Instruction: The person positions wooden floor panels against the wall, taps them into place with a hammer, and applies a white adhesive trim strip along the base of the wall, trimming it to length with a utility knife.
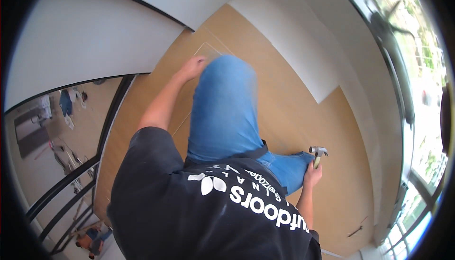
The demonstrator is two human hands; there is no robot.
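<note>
My right hand [313,174] is wrapped round the handle of a claw hammer [319,151], whose metal head points up beside my bent leg [289,170]. Forward and to the left, my left hand [193,66] is low by my raised knee [228,77]. Its fingers look curled together; the knee and some blur hide their tips, so what they hold, if anything, cannot be made out. Under me spreads a tan board-like floor [279,89] with thin pale lines in it, one of them just ahead of the left hand.
White wall panels [90,32] rise at the left and a pale ledge [303,56] runs along the right. Dark-framed glazing [111,118] looks onto a lower area, where another person [92,242] is visible. Windows [422,94] line the far right. A thin dark tool [356,229] lies on the floor.
</note>
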